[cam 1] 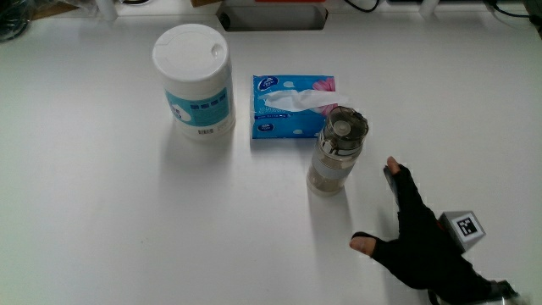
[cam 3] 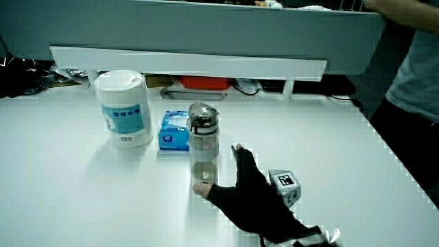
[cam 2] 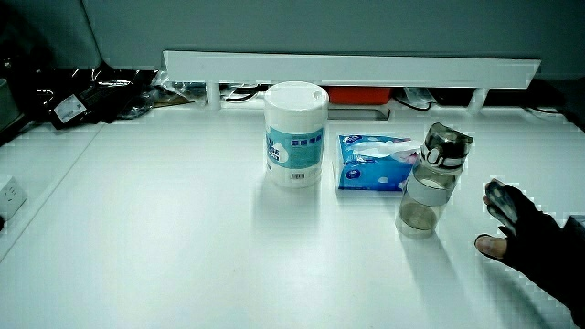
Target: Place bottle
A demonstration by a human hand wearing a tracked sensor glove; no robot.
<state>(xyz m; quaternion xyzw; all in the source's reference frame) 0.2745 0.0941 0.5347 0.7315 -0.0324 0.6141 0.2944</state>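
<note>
1. While the bottle (cam 1: 338, 152) stood upright on the surface (cam 1: 110, 229), its long axis ran straight up and down, with the grey flip-cap lid on top and the clear body below.
2. It stood just beside the blue tissue pack (cam 1: 290, 106), at the pack's corner nearer to me; whether the two touched I could not tell. In both side views it showed the same upright stance (cam 2: 428, 187) (cam 3: 203, 140).
3. My hand (cam 1: 423, 241) lay low over the surface beside the bottle and nearer to me than it, apart from it in the main view.
4. My grip was spread wide: thumb (cam 1: 366, 244) stretched out to one side, a finger (cam 1: 396, 174) reaching toward the bottle, nothing held between them.
5. In a side view my thumb tip sat close to the bottle's base (cam 3: 203, 188); I could not tell from there whether it touched.
6. The patterned cube (cam 1: 463, 228) sat on the back of my glove, its marked face turned up.
7. A white wipes canister (cam 1: 195, 80) with a blue label stood upright beside the tissue pack, well apart from my hand.
8. Tissue poked out of the pack's slot.
</note>
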